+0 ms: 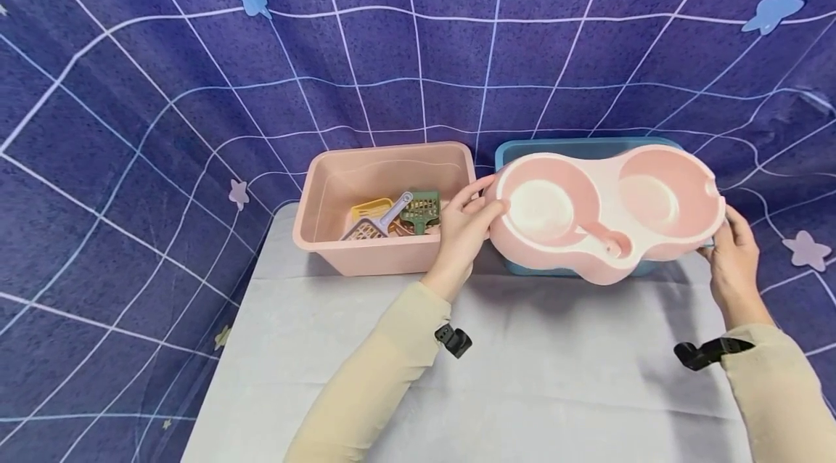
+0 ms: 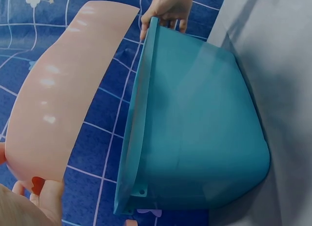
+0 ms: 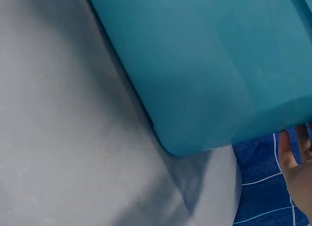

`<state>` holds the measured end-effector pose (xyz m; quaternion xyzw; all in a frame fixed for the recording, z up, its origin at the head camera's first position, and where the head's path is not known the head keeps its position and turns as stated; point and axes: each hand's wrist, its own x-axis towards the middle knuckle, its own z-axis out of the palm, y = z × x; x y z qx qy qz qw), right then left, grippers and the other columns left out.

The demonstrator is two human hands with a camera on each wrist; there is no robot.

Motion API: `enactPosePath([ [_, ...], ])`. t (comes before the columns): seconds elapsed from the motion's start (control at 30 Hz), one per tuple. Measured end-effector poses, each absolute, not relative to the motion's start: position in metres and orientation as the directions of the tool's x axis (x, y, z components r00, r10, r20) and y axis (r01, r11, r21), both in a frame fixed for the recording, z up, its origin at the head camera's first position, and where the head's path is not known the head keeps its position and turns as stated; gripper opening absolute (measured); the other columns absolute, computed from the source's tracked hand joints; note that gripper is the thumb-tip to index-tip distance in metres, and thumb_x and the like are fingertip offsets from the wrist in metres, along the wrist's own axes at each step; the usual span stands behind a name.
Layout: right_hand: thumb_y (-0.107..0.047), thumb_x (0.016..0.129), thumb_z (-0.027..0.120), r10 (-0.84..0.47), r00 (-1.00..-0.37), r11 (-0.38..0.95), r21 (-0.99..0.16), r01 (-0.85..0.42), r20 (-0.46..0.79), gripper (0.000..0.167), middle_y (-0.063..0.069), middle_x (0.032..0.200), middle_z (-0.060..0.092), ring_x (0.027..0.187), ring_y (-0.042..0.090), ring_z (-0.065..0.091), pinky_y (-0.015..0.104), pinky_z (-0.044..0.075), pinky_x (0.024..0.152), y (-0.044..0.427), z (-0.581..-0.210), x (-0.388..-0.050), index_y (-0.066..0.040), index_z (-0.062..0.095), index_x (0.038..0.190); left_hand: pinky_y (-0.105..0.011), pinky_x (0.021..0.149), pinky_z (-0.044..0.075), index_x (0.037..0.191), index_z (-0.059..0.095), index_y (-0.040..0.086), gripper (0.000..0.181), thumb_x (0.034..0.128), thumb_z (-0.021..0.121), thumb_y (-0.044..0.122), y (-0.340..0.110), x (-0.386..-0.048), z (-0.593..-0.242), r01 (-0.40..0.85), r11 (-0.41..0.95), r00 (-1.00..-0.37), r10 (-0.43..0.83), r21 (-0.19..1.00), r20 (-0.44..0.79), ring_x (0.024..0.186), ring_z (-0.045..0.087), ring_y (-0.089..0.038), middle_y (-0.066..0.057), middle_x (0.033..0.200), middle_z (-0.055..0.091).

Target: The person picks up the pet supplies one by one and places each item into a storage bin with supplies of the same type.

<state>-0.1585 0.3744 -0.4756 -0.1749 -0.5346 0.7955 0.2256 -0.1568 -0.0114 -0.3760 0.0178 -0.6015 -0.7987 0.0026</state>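
A pale pink double pet bowl (image 1: pixel 607 194) is tilted above the blue litter box (image 2: pixel 204 123), covering much of its opening in the head view. My left hand (image 1: pixel 465 231) grips the bowl's left end, thumb on the rim. At the right end, my right hand (image 1: pixel 734 260) has its fingers around the blue box's end rim, close to the bowl's edge; the left wrist view shows those fingers at the box corner. The right wrist view shows part of the right hand (image 3: pixel 300 172) against the box's end. The blue box's inside is mostly hidden.
Left of the blue box stands a pink litter box (image 1: pixel 372 260). Inside lie several litter scoops, among them a green scoop (image 1: pixel 421 210), a lavender-handled scoop (image 1: pixel 395 209) and a yellow one (image 1: pixel 371 207). A white-covered table (image 1: pixel 522 376) lies below, with a blue starry curtain (image 1: pixel 392 49) behind.
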Motion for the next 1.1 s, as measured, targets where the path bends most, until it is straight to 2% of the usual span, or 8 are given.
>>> enactPosePath([
  [0.2, -0.009, 0.1, 0.055, 0.518, -0.855, -0.335, -0.921, -0.2, -0.003, 0.025, 0.001, 0.1, 0.059, 0.075, 0.007, 0.06, 0.016, 0.055, 0.06, 0.375, -0.473, -0.161, -0.016, 0.069, 0.119, -0.019, 0.053, 0.047, 0.12, 0.073, 0.019, 0.041, 0.0806, 0.074, 0.007, -0.008, -0.166, -0.374, 0.005, -0.272, -0.999, -0.051, 0.962, -0.009, 0.063, 0.054, -0.008, -0.006, 0.096, 0.072],
  [0.33, -0.009, 0.101, 0.053, 0.517, -0.856, -0.297, -0.937, -0.184, 0.005, 0.026, 0.0, 0.104, 0.058, 0.079, 0.006, 0.059, 0.015, 0.055, 0.061, 0.375, -0.472, -0.163, -0.018, 0.068, 0.121, -0.019, 0.053, 0.047, 0.12, 0.073, 0.018, 0.04, 0.0808, 0.074, 0.007, -0.008, -0.17, -0.375, 0.016, -0.285, -0.998, -0.056, 0.958, 0.0, 0.063, 0.055, -0.008, -0.007, 0.099, 0.072],
  [0.47, -0.011, 0.101, 0.053, 0.529, -0.848, -0.242, -0.957, -0.161, 0.009, 0.028, -0.001, 0.109, 0.055, 0.08, 0.007, 0.057, 0.014, 0.054, 0.062, 0.375, -0.472, -0.164, -0.019, 0.066, 0.124, -0.02, 0.056, 0.048, 0.12, 0.073, 0.02, 0.04, 0.0815, 0.074, 0.009, -0.006, -0.172, -0.375, 0.029, -0.269, -0.998, -0.07, 0.963, 0.011, 0.072, 0.06, -0.009, -0.006, 0.105, 0.073],
  [0.6, -0.013, 0.101, 0.053, 0.536, -0.844, -0.218, -0.965, -0.145, 0.006, 0.03, -0.002, 0.114, 0.052, 0.08, 0.007, 0.055, 0.013, 0.053, 0.062, 0.374, -0.473, -0.163, -0.019, 0.064, 0.129, -0.023, 0.072, 0.055, 0.119, 0.073, 0.02, 0.04, 0.0809, 0.075, 0.01, -0.002, -0.175, -0.374, 0.048, -0.243, -0.994, -0.106, 0.969, 0.022, 0.092, 0.067, -0.01, -0.004, 0.112, 0.071],
  [0.7, -0.015, 0.102, 0.054, 0.535, -0.845, -0.202, -0.971, -0.127, -0.001, 0.033, -0.003, 0.118, 0.052, 0.083, 0.008, 0.055, 0.013, 0.053, 0.063, 0.373, -0.476, -0.162, -0.018, 0.062, 0.134, -0.027, 0.084, 0.055, 0.119, 0.073, 0.019, 0.039, 0.0806, 0.075, 0.009, 0.002, -0.178, -0.375, 0.055, -0.249, -0.992, -0.128, 0.967, 0.023, 0.106, 0.065, -0.013, -0.004, 0.118, 0.069],
  [0.8, -0.016, 0.102, 0.055, 0.542, -0.84, -0.197, -0.973, -0.124, -0.003, 0.034, -0.003, 0.12, 0.053, 0.09, 0.009, 0.056, 0.013, 0.053, 0.063, 0.373, -0.478, -0.16, -0.017, 0.06, 0.135, -0.029, 0.088, 0.054, 0.118, 0.073, 0.018, 0.039, 0.0806, 0.075, 0.009, 0.005, -0.182, -0.376, 0.05, -0.265, -0.991, -0.131, 0.963, 0.015, 0.112, 0.063, -0.013, -0.003, 0.123, 0.066],
  [0.87, -0.016, 0.101, 0.056, 0.547, -0.837, -0.198, -0.972, -0.128, -0.002, 0.034, -0.003, 0.119, 0.054, 0.093, 0.009, 0.056, 0.013, 0.053, 0.063, 0.374, -0.478, -0.159, -0.016, 0.06, 0.135, -0.027, 0.087, 0.055, 0.118, 0.073, 0.017, 0.039, 0.0803, 0.075, 0.009, 0.006, -0.185, -0.377, 0.048, -0.269, -0.992, -0.125, 0.962, 0.014, 0.111, 0.062, -0.011, -0.002, 0.125, 0.064],
  [1.1, -0.016, 0.101, 0.057, 0.562, -0.827, -0.228, -0.965, -0.129, -0.023, 0.033, -0.003, 0.117, 0.054, 0.094, 0.01, 0.056, 0.013, 0.053, 0.062, 0.373, -0.478, -0.156, -0.018, 0.062, 0.134, -0.022, 0.067, 0.053, 0.122, 0.072, 0.017, 0.041, 0.0812, 0.076, 0.009, 0.01, -0.195, -0.383, 0.058, -0.273, -0.997, -0.067, 0.96, 0.041, 0.09, 0.063, -0.01, -0.009, 0.116, 0.069],
])
